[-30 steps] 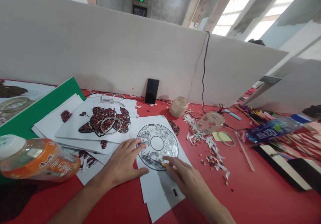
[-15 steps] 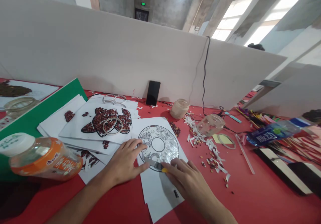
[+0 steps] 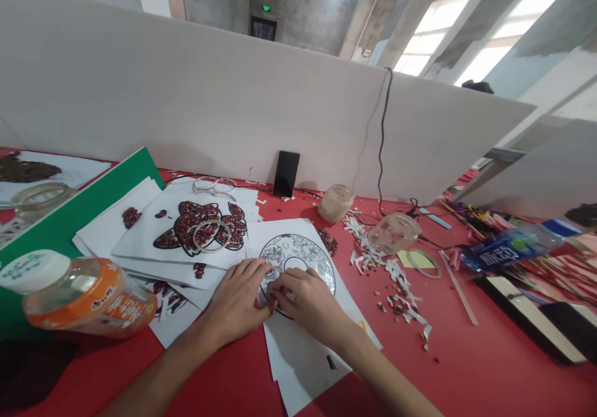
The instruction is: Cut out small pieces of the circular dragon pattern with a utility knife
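A sheet of white paper (image 3: 303, 367) lies on the red table, printed with a round, patterned black-and-white drawing (image 3: 313, 256) that has a plain ring at its middle. My left hand (image 3: 245, 292) rests flat on the left edge of the drawing, fingers extended and thumb pointing right. Over the drawing's lower part, my right hand (image 3: 303, 299) has its fingertips pinched together, close to the left thumb. Whatever lies in that pinch is hidden. A small orange-yellow piece (image 3: 362, 325), like the cutter's end, shows beside my right wrist; most of it is covered.
Left are stacked sheets with a bean picture (image 3: 198, 229) and an orange-labelled jar (image 3: 93, 299). A phone (image 3: 286, 174) leans against the partition. Rightward lie jars (image 3: 394, 233), paper scraps (image 3: 401, 280), loose beans (image 3: 329, 241) and a blue-labelled bottle (image 3: 513, 246).
My right hand has moved up and left over the drawing, fingers now pinched. The cutter blade no longer shows at its fingertips. My left hand has stayed nearly in place.
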Available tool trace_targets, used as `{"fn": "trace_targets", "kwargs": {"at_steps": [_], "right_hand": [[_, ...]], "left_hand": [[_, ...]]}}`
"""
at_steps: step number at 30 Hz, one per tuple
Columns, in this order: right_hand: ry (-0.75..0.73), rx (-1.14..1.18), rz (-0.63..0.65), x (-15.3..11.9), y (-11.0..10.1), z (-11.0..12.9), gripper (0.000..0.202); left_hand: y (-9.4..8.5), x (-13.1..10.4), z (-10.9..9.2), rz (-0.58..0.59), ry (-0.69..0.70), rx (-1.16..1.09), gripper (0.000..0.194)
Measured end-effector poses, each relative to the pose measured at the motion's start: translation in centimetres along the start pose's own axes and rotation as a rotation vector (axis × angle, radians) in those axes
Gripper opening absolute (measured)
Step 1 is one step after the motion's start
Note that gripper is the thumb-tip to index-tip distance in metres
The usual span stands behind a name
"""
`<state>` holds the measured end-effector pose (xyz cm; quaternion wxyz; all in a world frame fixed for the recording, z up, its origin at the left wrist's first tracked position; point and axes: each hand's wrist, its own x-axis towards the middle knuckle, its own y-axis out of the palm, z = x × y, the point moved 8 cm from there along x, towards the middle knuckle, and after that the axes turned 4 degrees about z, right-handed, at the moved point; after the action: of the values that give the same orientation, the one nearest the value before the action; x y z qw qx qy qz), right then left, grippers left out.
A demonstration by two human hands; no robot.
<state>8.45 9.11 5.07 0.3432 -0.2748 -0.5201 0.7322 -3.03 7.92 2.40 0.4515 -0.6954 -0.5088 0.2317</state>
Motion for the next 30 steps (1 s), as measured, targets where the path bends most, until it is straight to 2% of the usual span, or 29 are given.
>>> {"fn": "trace_targets", "kwargs": {"at_steps": [3,6,11,19,22,25,28,30], "right_hand": [[-0.013,-0.066,0.078,1.4,0.9,0.4,0.012],[-0.028,-0.134,0.113,1.7,1.3,0.5,0.012],[-0.067,-0.236,0.104,1.6,1.7,0.7,0.013],[0.011,-0.159,0.074,1.4,1.3,-0.3,0.010],[0.071,0.009,-0.005,1.2,0.3,-1.6,0.013],[0.127,0.199,-0.171,0.5,-1.5,-3.9,0.016],[0.199,0.263,-0.397,-1.7,-4.3,-8.0,0.018],[0.298,0.174,-0.571,-4.6,-6.4,-11.5,0.018]], "left_hand": [[-0.1,0.1,0.0,-0.001,-0.008,-0.005,0.050],[0.0,0.1,0.1,0.004,-0.003,-0.004,0.048],[0.1,0.0,0.2,0.007,0.005,0.005,0.049],[0.2,0.0,0.2,0.024,0.003,-0.003,0.053],[0.1,-0.1,0.2,0.020,0.001,-0.007,0.054],[0.1,-0.1,0.2,0.015,-0.003,-0.004,0.054],[0.2,-0.1,0.3,0.010,0.001,-0.006,0.054],[0.2,-0.2,0.3,0.001,0.004,-0.007,0.053]]}}
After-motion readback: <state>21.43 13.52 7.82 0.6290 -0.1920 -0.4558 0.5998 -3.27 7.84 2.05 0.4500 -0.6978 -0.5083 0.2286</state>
